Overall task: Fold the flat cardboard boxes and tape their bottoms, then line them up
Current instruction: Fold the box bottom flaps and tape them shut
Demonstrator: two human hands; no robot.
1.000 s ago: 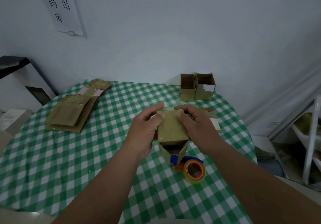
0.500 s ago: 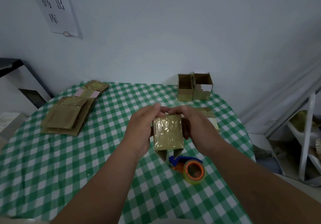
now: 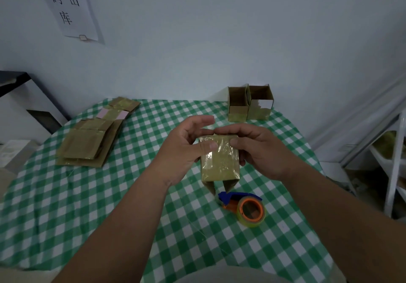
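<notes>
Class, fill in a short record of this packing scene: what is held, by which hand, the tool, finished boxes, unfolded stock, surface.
held item: small cardboard box, flaps hanging below
left hand: thumb on the box's shiny face
right hand: grips the box's right side
tool: tape dispenser lying on the cloth, below the box
finished boxes: two upright boxes side by side at the far edge
unfolded stock: flat cardboard pile at the left
surface: green checked tablecloth

Green checked tablecloth (image 3: 66, 194), paper sign (image 3: 70, 8) on wall, white shelf (image 3: 393, 161)
</notes>
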